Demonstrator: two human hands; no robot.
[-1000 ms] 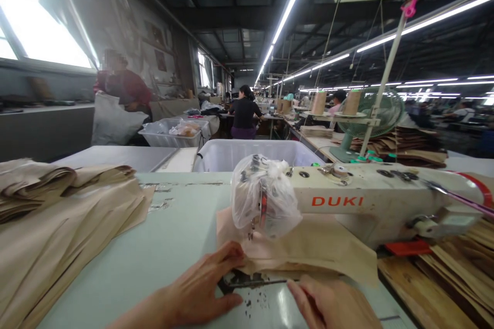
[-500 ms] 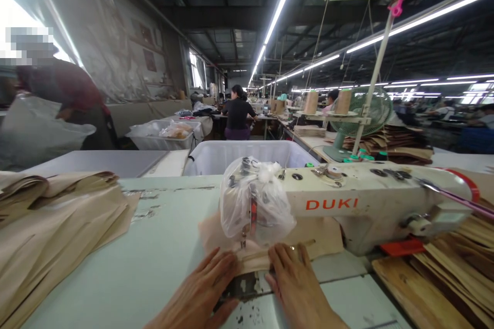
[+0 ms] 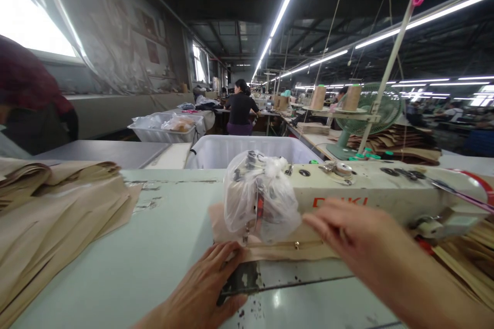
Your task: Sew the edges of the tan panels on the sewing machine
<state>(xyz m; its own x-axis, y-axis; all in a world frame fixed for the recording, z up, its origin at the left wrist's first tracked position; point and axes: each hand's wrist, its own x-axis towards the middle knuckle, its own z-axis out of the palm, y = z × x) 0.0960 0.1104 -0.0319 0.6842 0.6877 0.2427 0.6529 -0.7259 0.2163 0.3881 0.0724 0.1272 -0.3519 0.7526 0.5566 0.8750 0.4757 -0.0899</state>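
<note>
My left hand (image 3: 210,280) lies flat, fingers stretched, on the left front edge of a beige fabric piece (image 3: 278,253). A small metal zipper pull (image 3: 297,245) shows on a strip along this piece. The fabric lies under the head of a sewing machine (image 3: 309,190), whose needle end is wrapped in a clear plastic bag (image 3: 262,195). My right hand (image 3: 347,234) is raised over the right part of the fabric, in front of the machine arm. Its fingers look curled but are blurred, and whether they hold anything is hidden.
Stacked beige fabric pieces (image 3: 77,216) lie on the table at left, and more fabric (image 3: 463,267) at right. Behind the machine stands a white plastic bin (image 3: 254,146). Thread cones (image 3: 353,97) and a green fan (image 3: 370,108) are beyond. One person (image 3: 31,87) bends at left; another (image 3: 241,108) sits ahead.
My right hand has lifted off the fabric and moved right and up, uncovering the zipper pull. My left hand stays flat at the fabric's edge. The view has shifted slightly.
</note>
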